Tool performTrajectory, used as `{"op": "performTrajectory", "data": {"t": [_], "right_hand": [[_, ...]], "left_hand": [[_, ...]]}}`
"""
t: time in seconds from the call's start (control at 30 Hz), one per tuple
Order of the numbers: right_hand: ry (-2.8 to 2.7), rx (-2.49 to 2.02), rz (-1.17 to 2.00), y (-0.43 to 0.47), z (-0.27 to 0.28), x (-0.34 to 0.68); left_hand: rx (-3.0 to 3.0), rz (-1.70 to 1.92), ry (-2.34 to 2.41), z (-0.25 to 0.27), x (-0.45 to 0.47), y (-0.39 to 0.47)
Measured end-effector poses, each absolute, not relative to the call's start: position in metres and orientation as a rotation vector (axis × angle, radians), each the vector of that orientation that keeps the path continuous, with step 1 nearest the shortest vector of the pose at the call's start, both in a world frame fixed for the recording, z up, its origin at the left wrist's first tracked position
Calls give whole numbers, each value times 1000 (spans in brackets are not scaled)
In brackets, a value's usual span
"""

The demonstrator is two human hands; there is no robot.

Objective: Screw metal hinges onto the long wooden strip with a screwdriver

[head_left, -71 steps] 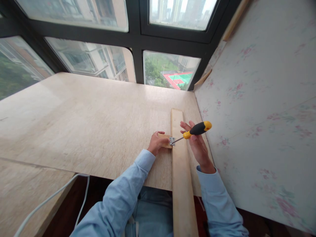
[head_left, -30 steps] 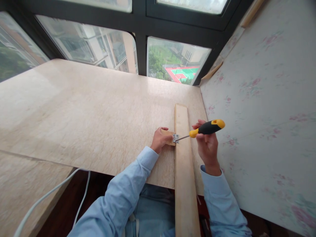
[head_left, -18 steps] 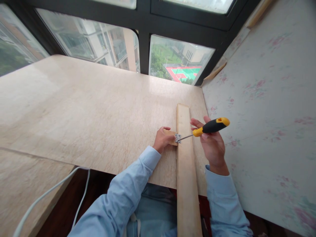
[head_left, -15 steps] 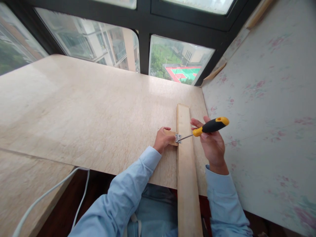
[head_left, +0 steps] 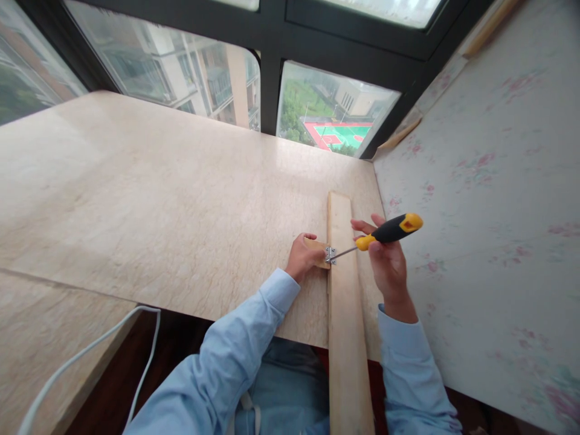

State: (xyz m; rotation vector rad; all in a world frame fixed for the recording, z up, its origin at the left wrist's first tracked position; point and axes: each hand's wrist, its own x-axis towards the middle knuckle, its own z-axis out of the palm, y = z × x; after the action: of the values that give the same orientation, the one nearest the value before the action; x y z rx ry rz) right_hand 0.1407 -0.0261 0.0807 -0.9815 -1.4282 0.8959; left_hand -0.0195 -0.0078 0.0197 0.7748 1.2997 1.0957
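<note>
Head view: left hand (head_left: 302,258) pinched the wood block (head_left: 316,244) at the hinge (head_left: 333,251)'s 9 o'clock, hinge spanning block and long board (head_left: 347,314) on the worktop (head_left: 181,193). Right hand (head_left: 389,269), toward 3 o'clock, held the screwdriver (head_left: 393,229) loosely, some fingers spread, tip at the hinge's 7 o'clock, handle leaning to 2. Good work probably called for a steeper shaft, firm downward pressure, block kept snug.
</note>
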Motion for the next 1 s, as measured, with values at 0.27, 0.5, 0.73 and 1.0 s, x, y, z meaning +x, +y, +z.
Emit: {"op": "performTrajectory", "data": {"t": [0.27, 0.5, 0.73, 1.0], "right_hand": [[-1448, -1013, 991, -29, 84, 148], [-1394, -1055, 699, -21, 71, 149], [-1494, -943, 1080, -33, 93, 153], [-1378, -1139, 772, -21, 77, 159]], "left_hand": [[750, 1081, 1298, 25, -20, -8], [755, 1093, 1319, 25, -20, -8], [778, 1077, 1313, 23, -20, -8], [763, 1071, 1318, 24, -20, -8]]}}
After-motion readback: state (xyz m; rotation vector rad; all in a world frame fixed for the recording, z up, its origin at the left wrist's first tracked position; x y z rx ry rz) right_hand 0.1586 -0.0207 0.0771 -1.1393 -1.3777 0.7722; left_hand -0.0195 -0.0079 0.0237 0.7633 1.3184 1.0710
